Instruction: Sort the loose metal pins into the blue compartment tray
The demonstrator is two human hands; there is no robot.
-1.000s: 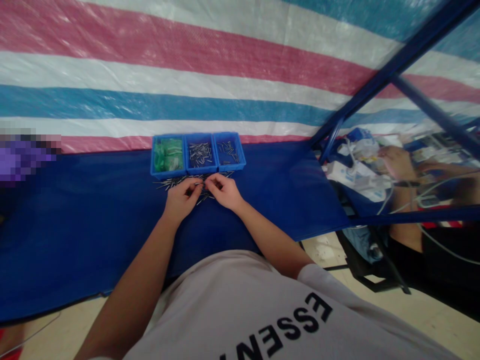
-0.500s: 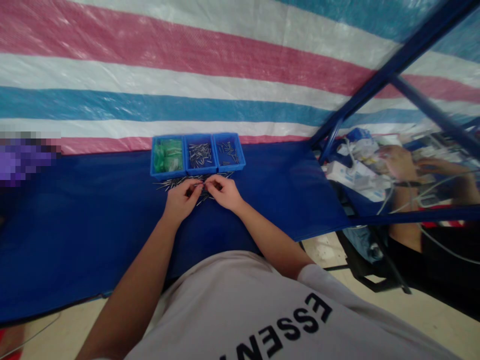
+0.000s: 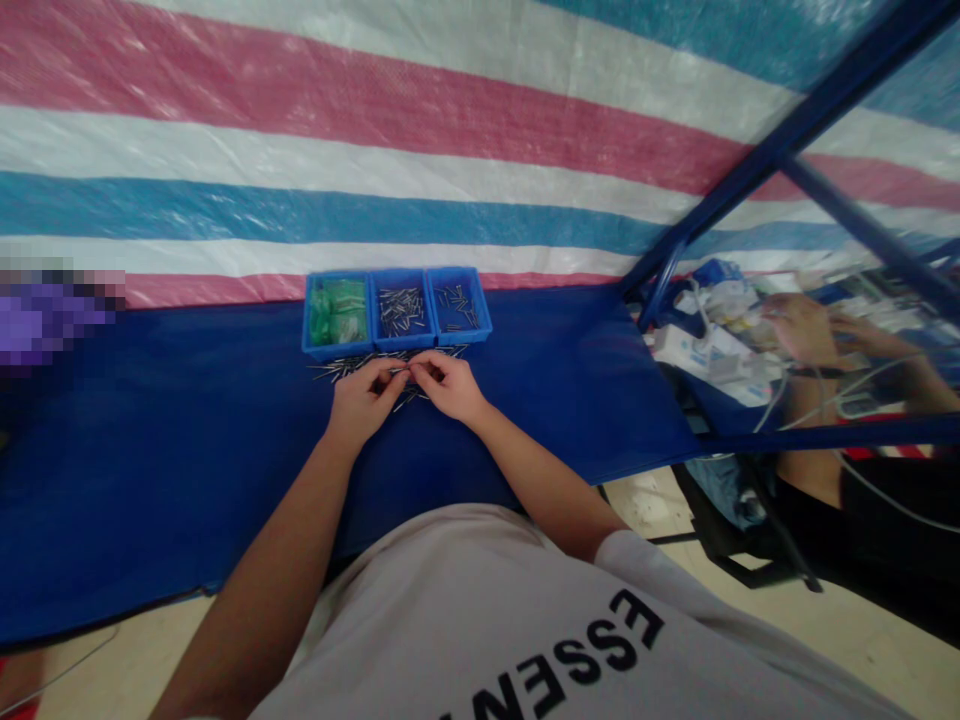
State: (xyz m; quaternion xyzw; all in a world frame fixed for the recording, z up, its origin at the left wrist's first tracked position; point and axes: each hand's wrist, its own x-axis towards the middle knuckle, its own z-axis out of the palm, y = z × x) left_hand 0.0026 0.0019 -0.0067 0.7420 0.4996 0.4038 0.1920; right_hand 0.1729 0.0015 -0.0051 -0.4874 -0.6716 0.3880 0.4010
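Over a loose pile of thin dark metal rods (image 3: pixel 341 366), both my hands meet fingertip to fingertip. My left hand (image 3: pixel 361 402) is closed in a pinch, and a thin metal rod (image 3: pixel 399 370) shows faintly between its thumb and forefinger. Pinched too, my right hand (image 3: pixel 452 386) touches the rod's end; what lies in its fingertips is too small to make out. Just behind the pile stand three joined blue bins: the left bin (image 3: pixel 306 330) has green plastic packets (image 3: pixel 337 310), the middle bin (image 3: pixel 381 343) many short metal pieces (image 3: pixel 403 308), the right bin (image 3: pixel 484 318) fewer.
The bins stand on a blue-covered table (image 3: pixel 187 430) against a striped tarp (image 3: pixel 300 210). At right, a blue metal frame (image 3: pixel 720 200) borders another table with white boxes (image 3: pixel 697 355) and cables, where another person's hands (image 3: pixel 806 328) work. Something purple (image 3: pixel 45 320) is at far left.
My hands keep almost the same place, fingertips still together, with only a slight shift of the fingers. The other person's hands at right moved slightly.
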